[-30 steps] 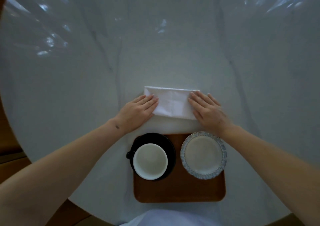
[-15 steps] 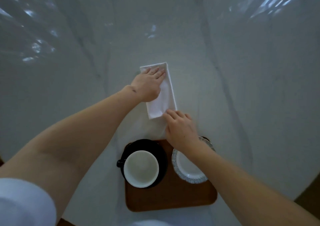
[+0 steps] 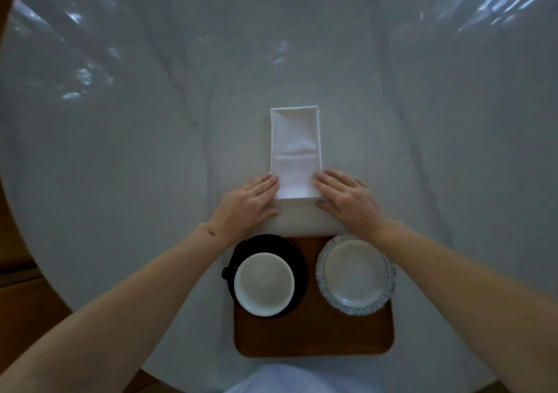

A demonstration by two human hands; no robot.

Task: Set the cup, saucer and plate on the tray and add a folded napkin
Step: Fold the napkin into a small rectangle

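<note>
The soft, limp napkin (image 3: 295,154), laid on the surface just beyond the tray (image 3: 314,337), is flanked at its near corners by flat, unclenched hands, left hand (image 3: 247,204) and right hand (image 3: 347,199), and is best pinched there.

The napkin (image 3: 295,154) was plain white, with a faint crosswise crease; the tray (image 3: 314,337) was a uniform reddish brown; the saucer (image 3: 297,255) was solid black; the cup (image 3: 264,284) was white inside and at the rim, with a black handle; the plate (image 3: 355,273) had a pale off-white centre and a blue-grey patterned rim; the table (image 3: 392,121) was light grey-white with thin darker veins.
</note>
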